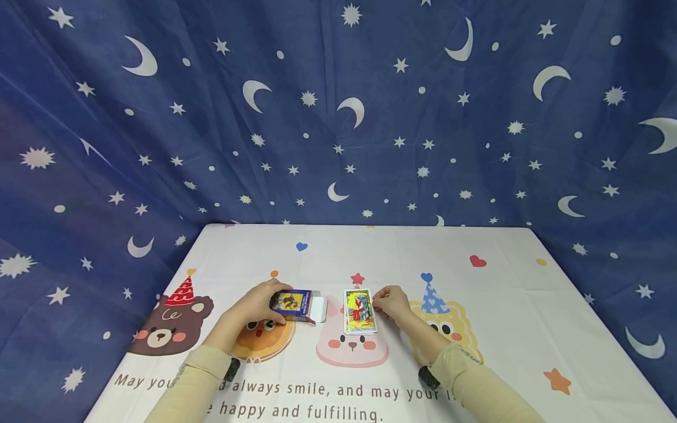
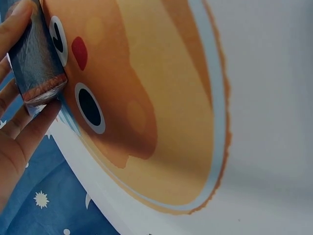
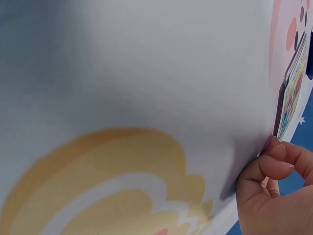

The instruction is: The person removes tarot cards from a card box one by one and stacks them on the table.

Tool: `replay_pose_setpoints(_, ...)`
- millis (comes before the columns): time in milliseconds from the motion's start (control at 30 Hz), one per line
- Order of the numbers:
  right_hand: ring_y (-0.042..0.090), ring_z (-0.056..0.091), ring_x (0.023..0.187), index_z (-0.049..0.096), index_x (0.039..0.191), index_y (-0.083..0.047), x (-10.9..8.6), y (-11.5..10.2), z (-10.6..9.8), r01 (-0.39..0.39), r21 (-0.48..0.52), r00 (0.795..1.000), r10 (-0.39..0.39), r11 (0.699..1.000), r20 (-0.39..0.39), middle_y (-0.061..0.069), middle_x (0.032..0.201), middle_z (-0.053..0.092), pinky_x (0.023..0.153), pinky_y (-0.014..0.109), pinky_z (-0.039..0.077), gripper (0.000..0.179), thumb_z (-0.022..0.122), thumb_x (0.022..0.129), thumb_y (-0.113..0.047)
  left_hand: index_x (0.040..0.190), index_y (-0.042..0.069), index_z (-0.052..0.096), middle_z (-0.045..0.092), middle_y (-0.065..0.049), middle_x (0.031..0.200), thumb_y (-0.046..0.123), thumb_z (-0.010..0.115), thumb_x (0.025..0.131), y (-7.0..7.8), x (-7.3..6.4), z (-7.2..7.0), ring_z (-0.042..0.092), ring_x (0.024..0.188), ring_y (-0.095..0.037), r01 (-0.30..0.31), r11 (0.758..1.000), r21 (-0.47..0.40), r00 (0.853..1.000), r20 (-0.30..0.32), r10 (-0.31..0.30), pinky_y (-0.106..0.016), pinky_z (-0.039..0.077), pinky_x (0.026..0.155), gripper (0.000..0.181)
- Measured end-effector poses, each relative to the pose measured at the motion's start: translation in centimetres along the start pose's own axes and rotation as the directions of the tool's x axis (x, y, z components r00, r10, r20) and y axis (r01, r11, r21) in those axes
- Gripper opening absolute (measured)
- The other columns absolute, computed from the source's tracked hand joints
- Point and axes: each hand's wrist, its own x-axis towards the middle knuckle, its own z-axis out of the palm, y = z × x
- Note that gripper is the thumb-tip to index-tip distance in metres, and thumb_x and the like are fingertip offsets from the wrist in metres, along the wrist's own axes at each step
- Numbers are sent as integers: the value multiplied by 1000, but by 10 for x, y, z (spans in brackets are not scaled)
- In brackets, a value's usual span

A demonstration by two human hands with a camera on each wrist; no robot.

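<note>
My left hand (image 1: 262,302) grips a blue card box (image 1: 292,304) with a yellow picture on it, thumb on the near side and fingers at the far side. The box's white end flap (image 1: 318,309) stands open toward the right. In the left wrist view the fingers curl around the box (image 2: 41,63), which has a shiny clear wrap. To its right a deck of tarot cards (image 1: 360,311) lies face up, its top card bright yellow and red. My right hand (image 1: 392,302) pinches the deck's right edge, with thumb and forefinger at a corner in the right wrist view.
A white tablecloth (image 1: 502,329) printed with cartoon animals, hearts and lettering covers the table. Behind and at both sides hangs a dark blue cloth (image 1: 381,176) with moons and stars. Dark wrist devices (image 1: 428,378) sit under the sleeves.
</note>
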Motion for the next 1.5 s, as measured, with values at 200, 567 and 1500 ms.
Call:
replay_pose_setpoints(200,9,44,47,62,80,2,-2,-2,-1,-27,10,1000,27,1000,0,7,62,61,42,19,36,5,62,77,-2,128,8,56,53,-17,130,27,87,63,0,1,0,50,119,-35,1,1000,8,1000,-3,-1,-54,39,104,75)
replay_pose_setpoints(567,8,52,47,60,83,2,-20,-2,-4,-45,-18,998,46,999,48,6,64,61,44,17,47,5,60,83,-4,129,8,55,52,-17,131,27,87,64,-2,2,0,50,120,-36,9,1000,13,1000,1,-9,-55,39,103,75)
replay_pose_setpoints(1500,38,46,119,60,119,-14,3,-21,-1,604,-438,794,-455,666,403,15,126,53,96,58,39,38,70,84,-24,128,8,55,54,-17,129,25,87,63,-2,1,1,51,118,-35,-3,1000,2,1000,-14,3,-54,40,103,75)
